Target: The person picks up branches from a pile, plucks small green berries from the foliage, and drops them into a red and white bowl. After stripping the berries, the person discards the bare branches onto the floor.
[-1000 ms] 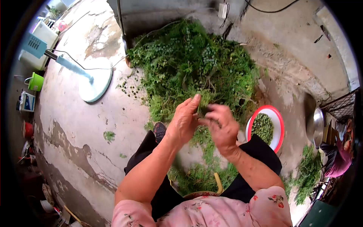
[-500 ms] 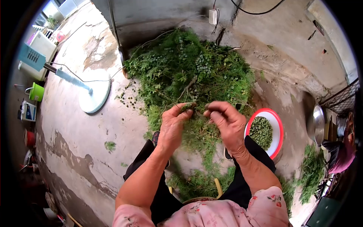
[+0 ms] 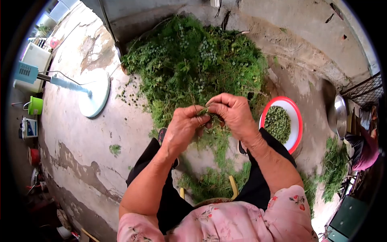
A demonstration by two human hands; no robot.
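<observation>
My left hand (image 3: 183, 126) is closed on a small green sprig (image 3: 204, 111), held in front of the pile. Close against it, my right hand (image 3: 234, 113) pinches the same sprig between thumb and fingers. Beyond both hands lies a large heap of leafy green branches (image 3: 193, 60) with pale round seed pods among them. To the right of my right hand, a white basin with a red rim (image 3: 298, 121) holds many small green pods (image 3: 277, 125).
A pale blue fan stand (image 3: 94, 94) stands at left, near a green bucket (image 3: 36, 105). Loose greenery (image 3: 213, 185) lies between my legs. A metal bowl (image 3: 340, 117) leans at right, and more cut branches (image 3: 334, 169) lie below it.
My right hand has moved left and up to meet my left hand, and its fingers now grip the sprig. The whole view has shifted slightly, with the heap higher in the frame.
</observation>
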